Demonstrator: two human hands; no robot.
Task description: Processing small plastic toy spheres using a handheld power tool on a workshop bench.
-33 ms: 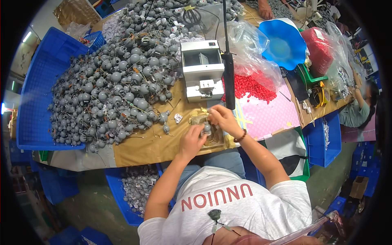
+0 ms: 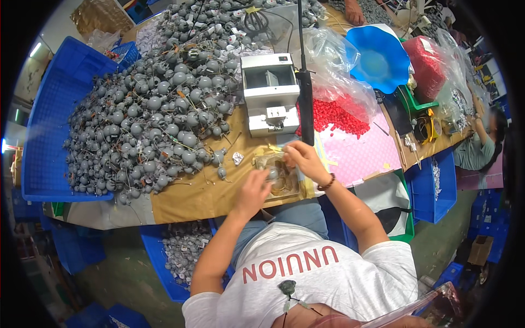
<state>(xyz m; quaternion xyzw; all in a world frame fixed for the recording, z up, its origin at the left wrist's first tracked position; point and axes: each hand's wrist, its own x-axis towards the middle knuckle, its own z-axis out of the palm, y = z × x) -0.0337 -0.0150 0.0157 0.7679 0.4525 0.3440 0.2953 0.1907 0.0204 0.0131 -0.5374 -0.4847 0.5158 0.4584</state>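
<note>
My left hand (image 2: 253,191) is closed on a small round grey plastic piece (image 2: 273,174), held at its fingertips over a shallow tray (image 2: 295,192) on the brown-covered table. Just right of it, my right hand (image 2: 304,162) is pinched near the tray's far side; what sits between its fingertips is too small to make out. Behind both hands stands a white and grey machine (image 2: 272,93) with an open top bin. A large heap of grey ball-shaped pieces (image 2: 158,109) with thin wires lies to the left.
A blue crate (image 2: 49,126) lies tipped behind the heap. Red small parts (image 2: 350,117) are spread on a pink sheet (image 2: 363,156), near clear plastic bags and a blue wavy bowl (image 2: 378,59). A black upright pole (image 2: 306,104) stands beside the machine. Other people work at the far right.
My left hand has shifted slightly left with the grey piece. My right hand has moved a little right, widening the gap between the hands and uncovering more of the tray.
</note>
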